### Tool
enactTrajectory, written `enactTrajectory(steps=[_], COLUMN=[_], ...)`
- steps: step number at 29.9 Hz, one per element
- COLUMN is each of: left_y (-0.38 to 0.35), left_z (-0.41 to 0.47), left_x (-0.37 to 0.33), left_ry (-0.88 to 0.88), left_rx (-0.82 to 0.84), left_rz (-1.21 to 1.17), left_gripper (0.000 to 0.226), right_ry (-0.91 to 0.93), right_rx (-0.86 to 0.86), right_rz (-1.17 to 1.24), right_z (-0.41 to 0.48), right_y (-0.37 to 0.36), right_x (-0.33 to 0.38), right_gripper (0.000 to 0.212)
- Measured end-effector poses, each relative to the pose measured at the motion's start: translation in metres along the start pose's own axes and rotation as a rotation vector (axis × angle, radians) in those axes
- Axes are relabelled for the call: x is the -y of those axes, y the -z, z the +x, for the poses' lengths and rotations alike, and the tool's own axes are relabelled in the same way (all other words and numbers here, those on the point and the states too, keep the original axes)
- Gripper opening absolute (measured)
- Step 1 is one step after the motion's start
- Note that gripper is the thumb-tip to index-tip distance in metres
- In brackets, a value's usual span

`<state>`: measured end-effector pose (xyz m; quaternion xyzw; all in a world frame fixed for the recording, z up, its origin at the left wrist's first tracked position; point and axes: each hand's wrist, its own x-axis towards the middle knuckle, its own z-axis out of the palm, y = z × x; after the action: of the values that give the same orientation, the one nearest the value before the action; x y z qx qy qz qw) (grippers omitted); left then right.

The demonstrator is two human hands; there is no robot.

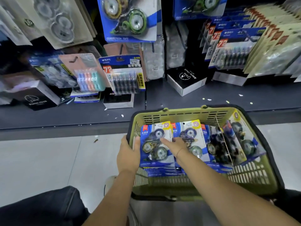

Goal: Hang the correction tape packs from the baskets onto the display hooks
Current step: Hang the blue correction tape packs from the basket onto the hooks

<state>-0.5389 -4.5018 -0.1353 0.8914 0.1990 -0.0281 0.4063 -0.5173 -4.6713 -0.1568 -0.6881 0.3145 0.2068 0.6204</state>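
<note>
Packs stood upright in the green basket (179, 114), tops toward the shelf. Right hand (179, 145) was nearer: fingers (167, 141) released and straight, index tip touching the front-left pack (153, 150). Left hand (127, 154) clasped the basket's wall beside it.

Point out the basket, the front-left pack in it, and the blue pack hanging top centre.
basket (179, 112): head view, on its far rim.
front-left pack (160, 152): head view, on its lower reel.
hanging pack (136, 22): head view, on its green reel.
</note>
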Motion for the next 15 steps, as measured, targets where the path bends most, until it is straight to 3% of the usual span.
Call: enactTrajectory(steps=[2,5,8,12,15], left_y=[-0.001,-0.001,0.000,0.007,0.011], left_z=[0.000,0.000,-0.001,0.007,0.010], left_x=[0.001,0.002,0.000,-0.007,-0.032], left_ry=[-0.005,-0.007,0.004,-0.029,-0.175], left_rx=[0.001,0.002,0.022,-0.002,-0.022], left_rz=[-0.002,-0.008,-0.014,-0.017,-0.050], left_gripper=[0.047,0.048,0.051,0.071,0.068], right_ry=[-0.030,0.017,0.040,0.167,0.262], right_rx=[0.067,0.034,0.051,0.121,0.210], right_rz=[0.066,0.102,0.128,0.203,0.291], right_z=[0.002,0.005,0.001,-0.017,-0.035], right_y=[-0.012,-0.024,-0.017,0.014,0.040], right_x=[-0.004,-0.013,-0.016,-0.010,0.010], right_gripper=[0.088,0.095,0.082,0.044,0.052])
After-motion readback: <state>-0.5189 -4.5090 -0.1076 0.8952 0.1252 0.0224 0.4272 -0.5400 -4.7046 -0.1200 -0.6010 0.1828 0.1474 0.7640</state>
